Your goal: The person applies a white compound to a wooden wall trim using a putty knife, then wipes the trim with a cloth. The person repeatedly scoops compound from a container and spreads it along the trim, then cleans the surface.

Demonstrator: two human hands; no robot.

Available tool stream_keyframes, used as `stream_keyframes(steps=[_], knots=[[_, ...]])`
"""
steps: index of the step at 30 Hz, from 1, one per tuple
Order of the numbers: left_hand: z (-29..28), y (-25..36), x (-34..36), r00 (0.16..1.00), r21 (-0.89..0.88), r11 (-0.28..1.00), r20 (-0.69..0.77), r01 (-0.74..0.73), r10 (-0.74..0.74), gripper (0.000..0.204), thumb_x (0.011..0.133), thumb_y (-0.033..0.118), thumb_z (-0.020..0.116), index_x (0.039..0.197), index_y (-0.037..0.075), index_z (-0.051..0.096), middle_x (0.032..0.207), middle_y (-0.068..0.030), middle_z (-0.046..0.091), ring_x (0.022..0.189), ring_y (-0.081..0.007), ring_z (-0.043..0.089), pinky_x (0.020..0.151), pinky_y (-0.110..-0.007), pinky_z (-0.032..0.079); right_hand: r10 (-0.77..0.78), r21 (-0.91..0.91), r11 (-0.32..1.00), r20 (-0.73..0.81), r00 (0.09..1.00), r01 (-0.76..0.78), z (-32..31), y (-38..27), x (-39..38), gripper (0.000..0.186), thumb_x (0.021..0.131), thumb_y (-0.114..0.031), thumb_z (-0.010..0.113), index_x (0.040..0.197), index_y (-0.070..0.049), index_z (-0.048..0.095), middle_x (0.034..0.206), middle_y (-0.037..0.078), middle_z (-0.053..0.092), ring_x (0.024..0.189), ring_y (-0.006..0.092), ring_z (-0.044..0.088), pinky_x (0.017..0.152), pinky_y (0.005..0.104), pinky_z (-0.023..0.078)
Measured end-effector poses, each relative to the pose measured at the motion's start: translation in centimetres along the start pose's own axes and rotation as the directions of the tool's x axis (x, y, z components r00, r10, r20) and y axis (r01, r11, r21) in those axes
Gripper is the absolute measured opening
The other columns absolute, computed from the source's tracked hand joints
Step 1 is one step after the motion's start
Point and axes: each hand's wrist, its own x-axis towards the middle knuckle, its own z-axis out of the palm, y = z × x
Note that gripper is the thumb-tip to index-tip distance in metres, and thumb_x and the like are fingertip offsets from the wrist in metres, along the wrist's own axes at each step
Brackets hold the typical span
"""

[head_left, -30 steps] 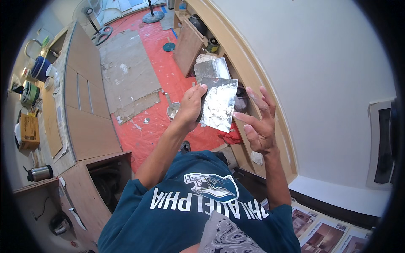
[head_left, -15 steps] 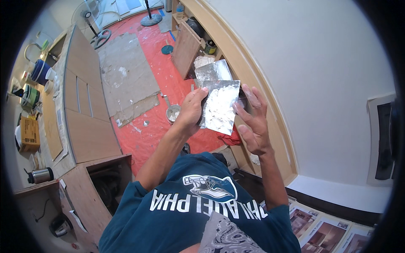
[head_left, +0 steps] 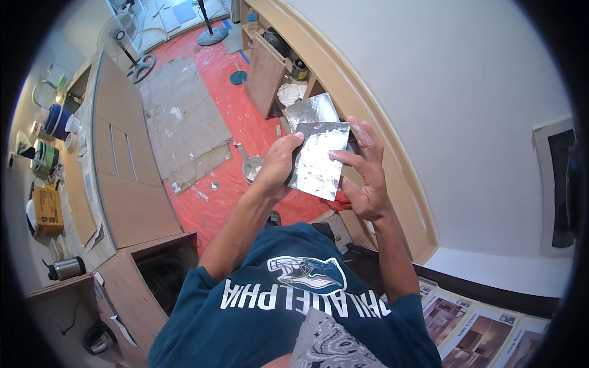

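Observation:
A shiny metal plate (head_left: pixel 319 172) smeared with white putty is gripped at its left edge by my left hand (head_left: pixel 278 162), the thumb lying on its top face. Just beyond it, a second shiny metal sheet (head_left: pixel 311 111) shows partly behind the first; what supports it is hidden. My right hand (head_left: pixel 368 178) is at the plate's right side with its fingers apart. Its index fingertip reaches over the plate to the putty, and whitish smears mark the fingers.
Below lies a small pan with a handle (head_left: pixel 250 168) on red floor sheeting (head_left: pixel 211 211). A wooden board (head_left: pixel 265 76) leans at the low shelf unit on the right, near a white putty lump (head_left: pixel 291 94). Cabinets (head_left: pixel 132 202) line the left; a pedestal fan (head_left: pixel 142 67) stands at the far left.
My right index finger has moved left over the plate onto the putty. The plate has shifted slightly down in the view, still in my left hand.

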Motion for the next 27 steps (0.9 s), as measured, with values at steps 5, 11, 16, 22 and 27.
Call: stream_keyframes(steps=[5, 11, 16, 22, 27], knots=[[-1.9, -0.4, 0.8, 0.991, -0.130, 0.982, -0.003, 0.135, -0.136, 0.031, 0.099, 0.021, 0.042, 0.114, -0.006, 0.050, 0.098, -0.0159, 0.065, 0.081, -0.0223, 0.069, 0.072, -0.037, 0.059, 0.075, 0.019, 0.997, 0.049, 0.996, -0.076, 0.4, -0.4, -0.2, 0.048, 0.066, 0.004, 0.046, 0.105, -0.013, 0.068, 0.144, 0.014, 0.041, 0.138, 0.0364, 0.023, 0.114, 0.0473, 0.018], [-5.5, -2.1, 3.1, 0.960, -0.274, 0.942, -0.146, 0.194, -0.240, 0.030, 0.098, 0.020, 0.045, 0.114, -0.005, 0.050, 0.100, -0.0161, 0.064, 0.086, -0.0249, 0.068, 0.076, -0.040, 0.059, 0.161, 0.315, 0.938, -0.028, 0.987, -0.144, 0.6, 0.4, -2.3, 0.045, 0.069, 0.007, 0.045, 0.104, -0.010, 0.067, 0.139, 0.012, 0.047, 0.135, 0.0346, 0.030, 0.113, 0.0446, 0.021], [-12.7, 0.1, 3.3, 0.968, -0.459, 0.865, -0.037, 0.204, -0.248, 0.021, 0.093, 0.007, 0.050, 0.111, -0.004, 0.050, 0.093, -0.0148, 0.064, 0.081, -0.0193, 0.068, 0.052, -0.023, 0.057, 0.511, 0.396, 0.813, -0.131, 0.850, -0.428, 0.8, 5.1, -8.0, 0.046, 0.079, 0.003, 0.048, 0.123, -0.004, 0.057, 0.125, 0.010, 0.058, 0.120, 0.0202, 0.050, 0.100, 0.0342, 0.040], [-9.9, 0.6, 2.7, 0.948, -0.563, 0.799, -0.084, 0.209, -0.307, 0.045, 0.097, 0.009, 0.038, 0.139, -0.004, 0.035, 0.137, -0.0141, 0.051, 0.110, -0.0174, 0.063, 0.048, -0.019, 0.053, 0.838, 0.574, 0.528, -0.471, 0.276, -0.626, 2.1, 20.6, -24.9, 0.047, 0.083, -0.002, 0.051, 0.130, -0.003, 0.052, 0.119, 0.006, 0.062, 0.108, 0.0157, 0.058, 0.090, 0.0281, 0.046], [-6.1, 0.7, 5.2, 0.928, -0.391, 0.884, -0.159, 0.255, -0.338, 0.045, 0.096, 0.008, 0.041, 0.139, -0.003, 0.036, 0.135, -0.0125, 0.052, 0.104, -0.0160, 0.065, 0.049, -0.018, 0.053, 0.655, 0.575, 0.353, -0.715, -0.243, -0.738, -1.8, 28.1, -37.5, 0.048, 0.081, -0.010, 0.058, 0.128, -0.002, 0.053, 0.113, 0.011, 0.065, 0.113, 0.0201, 0.058, 0.091, 0.0331, 0.048]])
